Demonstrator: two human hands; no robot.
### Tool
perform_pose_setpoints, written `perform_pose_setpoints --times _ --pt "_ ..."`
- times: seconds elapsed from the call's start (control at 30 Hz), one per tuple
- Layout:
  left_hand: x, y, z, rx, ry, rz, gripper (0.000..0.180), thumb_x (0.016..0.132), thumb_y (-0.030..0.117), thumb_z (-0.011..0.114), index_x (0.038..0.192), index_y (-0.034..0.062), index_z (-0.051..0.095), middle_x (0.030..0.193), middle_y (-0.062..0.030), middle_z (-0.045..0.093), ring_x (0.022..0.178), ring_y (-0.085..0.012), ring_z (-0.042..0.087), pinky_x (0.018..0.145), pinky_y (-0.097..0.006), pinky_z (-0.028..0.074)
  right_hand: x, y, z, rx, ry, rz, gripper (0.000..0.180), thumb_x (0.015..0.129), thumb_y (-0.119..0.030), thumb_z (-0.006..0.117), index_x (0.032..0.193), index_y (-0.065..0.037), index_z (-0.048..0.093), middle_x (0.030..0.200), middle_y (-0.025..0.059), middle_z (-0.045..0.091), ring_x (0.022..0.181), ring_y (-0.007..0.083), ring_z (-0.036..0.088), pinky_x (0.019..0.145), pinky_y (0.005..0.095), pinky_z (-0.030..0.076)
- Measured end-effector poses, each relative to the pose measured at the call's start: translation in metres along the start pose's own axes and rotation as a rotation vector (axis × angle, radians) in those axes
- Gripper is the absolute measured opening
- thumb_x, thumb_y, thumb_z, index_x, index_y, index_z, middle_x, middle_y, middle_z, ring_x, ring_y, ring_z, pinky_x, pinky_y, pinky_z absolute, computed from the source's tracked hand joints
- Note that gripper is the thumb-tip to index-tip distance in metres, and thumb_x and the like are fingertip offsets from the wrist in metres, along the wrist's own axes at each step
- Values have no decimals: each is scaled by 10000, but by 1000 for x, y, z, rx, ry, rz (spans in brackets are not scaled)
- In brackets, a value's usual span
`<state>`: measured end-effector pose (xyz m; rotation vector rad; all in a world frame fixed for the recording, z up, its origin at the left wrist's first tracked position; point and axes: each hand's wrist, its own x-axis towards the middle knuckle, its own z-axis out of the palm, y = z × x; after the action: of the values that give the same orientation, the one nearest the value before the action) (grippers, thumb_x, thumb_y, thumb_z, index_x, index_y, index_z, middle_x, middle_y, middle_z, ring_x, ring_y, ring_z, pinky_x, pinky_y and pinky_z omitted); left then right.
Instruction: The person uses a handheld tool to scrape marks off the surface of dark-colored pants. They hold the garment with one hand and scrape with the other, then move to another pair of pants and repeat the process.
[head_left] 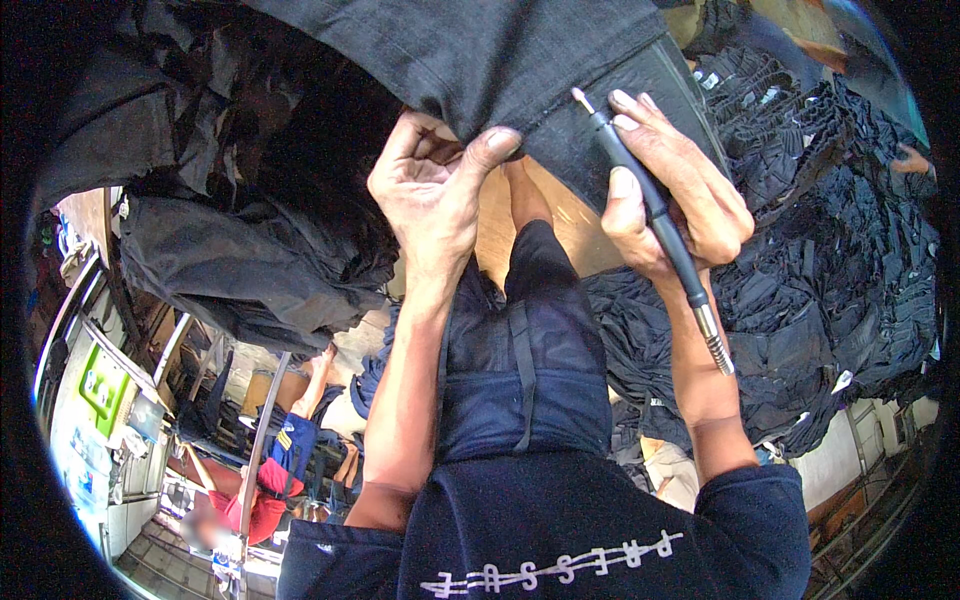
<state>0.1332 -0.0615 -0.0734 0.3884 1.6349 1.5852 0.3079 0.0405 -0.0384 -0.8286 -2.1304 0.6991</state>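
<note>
A black denim garment (480, 55) spreads across the top of the view, with a stitched band along its lower right edge. My left hand (430, 185) is closed on the lower edge of this cloth, the thumb pressing from the near side. In my right hand (675, 180) lies a slim dark rotary tool handpiece (650, 195), gripped between thumb and fingers. It has a small pale pinkish tip pointing up and left over the stitched band, and a metal spring at its lower end. Whether the tip touches the cloth I cannot tell.
Large heaps of dark folded garments (820, 230) fill the right side. More dark cloth (230, 270) hangs at the left. A person in red (260, 500) is at the lower left, and another person's hand (910, 160) shows at the far right edge.
</note>
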Motion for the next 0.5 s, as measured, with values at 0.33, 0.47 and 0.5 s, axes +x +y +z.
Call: perform_pose_setpoints --times 0.33,0.47,0.5 --pt "-2 -1 0 -71 -10 4 251 841 -15 917 959 28 700 889 -2 704 802 -78 642 752 -231 517 0 -2 0 25 -22 -21 261 827 -22 681 1029 113 776 1009 266 796 1039 402 802 985 533 638" --pt "-3 -4 0 -120 0 -46 234 848 -26 905 996 12 727 936 -29 750 835 -92 680 789 -245 542 1 -4 0 63 -67 -52 270 824 -25 671 1033 110 775 1003 270 796 1022 404 805 979 532 641" --pt "-4 -5 -2 -128 3 -76 227 851 -26 902 996 10 731 943 -31 756 837 -92 683 794 -248 544 2 -4 0 46 -64 -49 270 820 -23 667 1031 107 775 998 270 795 1019 404 806 978 535 642"
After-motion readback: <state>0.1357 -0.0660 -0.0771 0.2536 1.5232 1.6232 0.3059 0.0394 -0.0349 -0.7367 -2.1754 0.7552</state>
